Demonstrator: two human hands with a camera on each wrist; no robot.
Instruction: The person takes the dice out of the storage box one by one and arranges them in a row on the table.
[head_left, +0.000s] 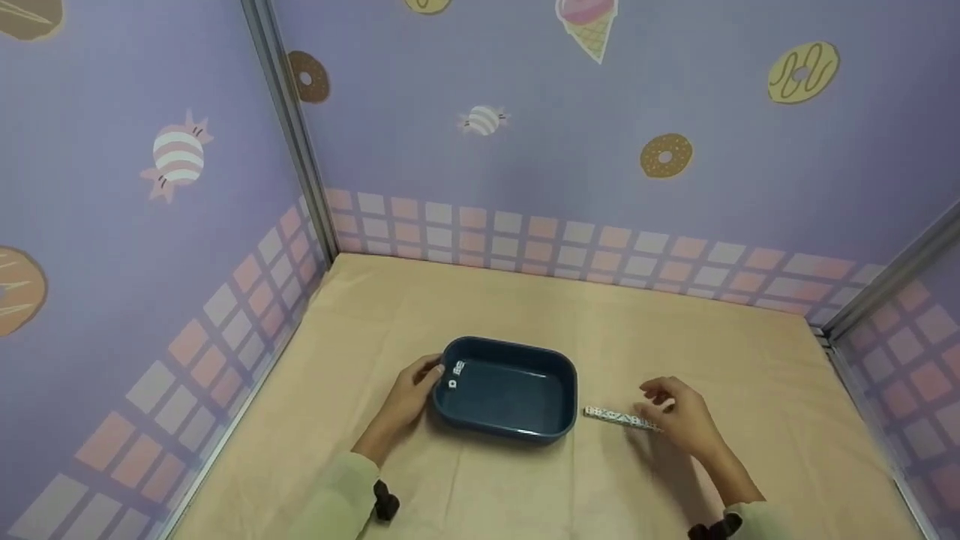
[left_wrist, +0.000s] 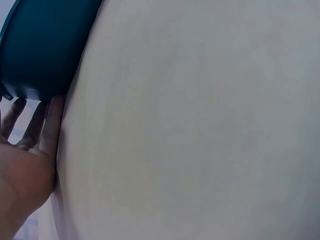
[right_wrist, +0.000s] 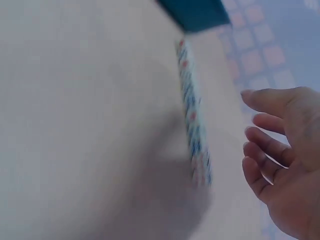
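A dark blue rectangular dish point(head_left: 517, 394) stands on the cloth-covered table, with a few small white dice point(head_left: 454, 373) at the left end inside it. My left hand point(head_left: 409, 390) holds that left end, thumb at the rim and fingers against the outer wall; in the left wrist view those fingers point(left_wrist: 52, 125) touch the dish point(left_wrist: 45, 50). Right of the dish lies a straight row of small white dice with coloured dots point(head_left: 616, 417), end to end. Over its right end hovers my right hand point(head_left: 682, 420), fingers loosely bent and nothing between them. In the right wrist view this hand point(right_wrist: 285, 155) is apart from the row point(right_wrist: 192, 110).
Beige cloth point(head_left: 360, 315) covers the table. Behind it rises a purple wall point(head_left: 525, 172) printed with sweets and checks, and similar panels enclose the left point(head_left: 97, 225) and right sides. Metal posts point(head_left: 292, 135) stand at the corners.
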